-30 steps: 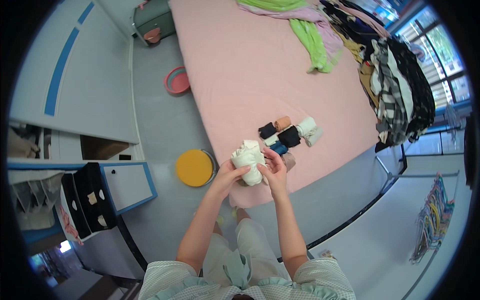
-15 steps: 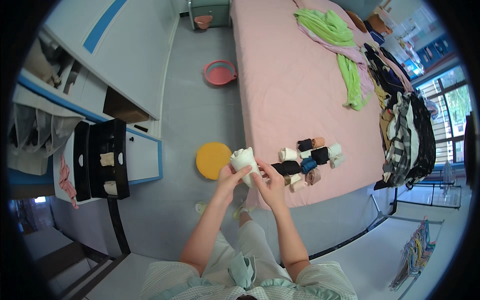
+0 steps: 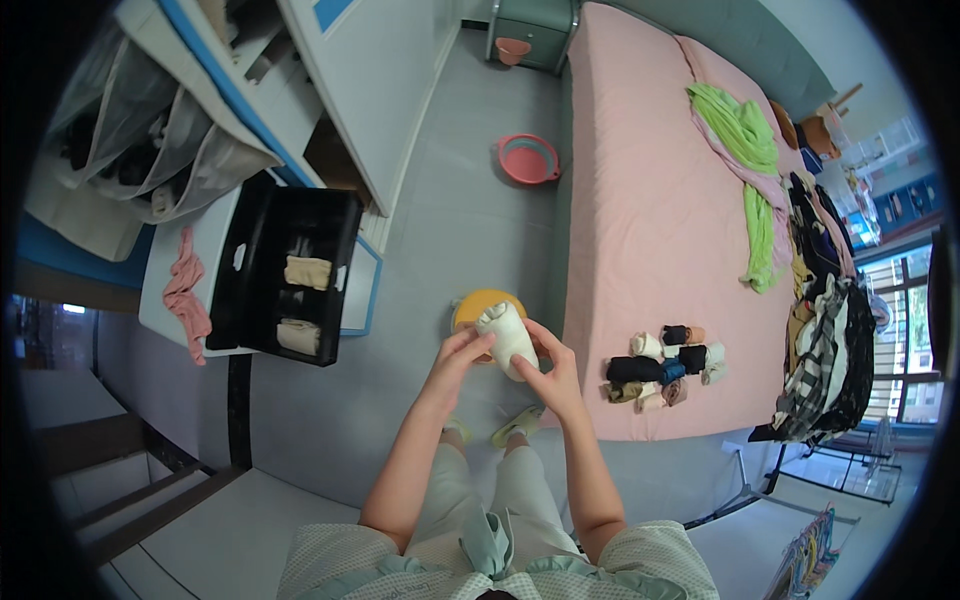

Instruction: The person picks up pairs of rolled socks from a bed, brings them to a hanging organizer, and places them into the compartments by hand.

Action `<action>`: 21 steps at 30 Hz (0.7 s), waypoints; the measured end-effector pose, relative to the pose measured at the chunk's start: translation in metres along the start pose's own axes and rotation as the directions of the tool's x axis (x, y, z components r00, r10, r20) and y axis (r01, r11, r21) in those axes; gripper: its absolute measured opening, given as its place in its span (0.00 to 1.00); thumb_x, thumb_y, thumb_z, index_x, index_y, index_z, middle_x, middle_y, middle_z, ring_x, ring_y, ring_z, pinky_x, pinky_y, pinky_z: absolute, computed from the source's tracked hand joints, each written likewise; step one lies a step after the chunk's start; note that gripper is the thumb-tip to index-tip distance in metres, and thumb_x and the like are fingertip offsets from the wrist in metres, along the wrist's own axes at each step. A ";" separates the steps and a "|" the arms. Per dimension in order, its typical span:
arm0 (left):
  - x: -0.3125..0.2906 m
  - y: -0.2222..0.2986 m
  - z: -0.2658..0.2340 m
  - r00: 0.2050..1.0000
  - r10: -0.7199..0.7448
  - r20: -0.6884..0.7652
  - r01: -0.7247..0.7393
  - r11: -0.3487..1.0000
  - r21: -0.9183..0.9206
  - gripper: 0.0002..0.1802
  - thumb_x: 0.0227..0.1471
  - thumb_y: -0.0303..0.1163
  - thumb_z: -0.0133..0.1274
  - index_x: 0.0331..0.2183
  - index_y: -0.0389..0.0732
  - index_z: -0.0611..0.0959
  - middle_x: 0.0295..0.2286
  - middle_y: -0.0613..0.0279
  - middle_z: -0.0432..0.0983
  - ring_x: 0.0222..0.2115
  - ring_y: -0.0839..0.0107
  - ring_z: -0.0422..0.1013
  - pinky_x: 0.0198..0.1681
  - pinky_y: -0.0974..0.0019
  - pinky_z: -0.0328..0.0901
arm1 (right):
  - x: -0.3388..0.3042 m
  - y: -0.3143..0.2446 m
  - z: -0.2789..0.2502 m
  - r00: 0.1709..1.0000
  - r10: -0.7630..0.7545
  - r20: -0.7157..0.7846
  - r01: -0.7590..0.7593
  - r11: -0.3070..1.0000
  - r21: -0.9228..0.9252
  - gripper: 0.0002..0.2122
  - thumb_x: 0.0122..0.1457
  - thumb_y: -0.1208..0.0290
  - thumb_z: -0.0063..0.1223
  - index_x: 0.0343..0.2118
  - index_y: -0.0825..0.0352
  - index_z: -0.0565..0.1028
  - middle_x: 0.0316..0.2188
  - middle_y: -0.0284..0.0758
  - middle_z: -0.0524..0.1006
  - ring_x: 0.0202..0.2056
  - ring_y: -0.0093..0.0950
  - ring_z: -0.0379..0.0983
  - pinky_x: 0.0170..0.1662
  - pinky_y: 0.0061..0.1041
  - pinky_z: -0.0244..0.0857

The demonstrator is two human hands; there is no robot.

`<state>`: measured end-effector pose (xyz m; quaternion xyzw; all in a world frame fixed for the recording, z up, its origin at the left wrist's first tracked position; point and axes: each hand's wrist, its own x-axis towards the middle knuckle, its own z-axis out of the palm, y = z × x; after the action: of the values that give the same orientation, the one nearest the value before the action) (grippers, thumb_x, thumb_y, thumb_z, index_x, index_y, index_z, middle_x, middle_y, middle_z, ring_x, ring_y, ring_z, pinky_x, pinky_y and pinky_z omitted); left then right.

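Observation:
A rolled-up white cloth garment (image 3: 510, 338) stands slightly tilted between my two hands, in front of my body. My left hand (image 3: 460, 366) is closed on its left side, and my right hand (image 3: 555, 378) grips its right side with the thumb across the front. To the left, an open black storage box (image 3: 343, 225) sits on a white surface, with a cream folded cloth (image 3: 307, 272) and a pale folded cloth (image 3: 298, 338) inside. On the bed to the right lies a cluster of rolled garments (image 3: 634, 369) in black, white, blue and brown.
A yellow round stool (image 3: 478, 304) stands behind the white roll. The pink-sheeted bed (image 3: 640, 220) runs along the right, with clothes heaped (image 3: 826, 350) at its far side. A pink basin (image 3: 528, 160) is on the floor. Pink cloth (image 3: 184, 295) hangs beside the box.
My view has swung to the left, so the black box appears closer and the bed further right. Both hands still hold the white roll, which has tilted a little.

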<state>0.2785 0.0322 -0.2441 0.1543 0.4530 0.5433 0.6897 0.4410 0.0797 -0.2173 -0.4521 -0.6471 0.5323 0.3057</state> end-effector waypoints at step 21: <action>-0.083 0.061 -0.125 0.860 0.222 -0.459 -0.299 0.949 -0.102 0.22 0.51 0.37 0.54 0.45 0.36 0.72 0.39 0.61 0.73 0.40 0.72 0.69 0.41 0.67 0.66 | 0.052 -0.027 0.163 0.761 0.092 0.642 -0.420 0.824 0.380 0.21 0.50 0.77 0.54 0.48 0.67 0.64 0.38 0.36 0.75 0.41 0.23 0.71 0.44 0.22 0.62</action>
<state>0.1421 -0.0547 -0.2308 0.0278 0.5247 0.6888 0.4994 0.2701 0.0596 -0.2357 -0.2521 -0.4770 0.8342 0.1136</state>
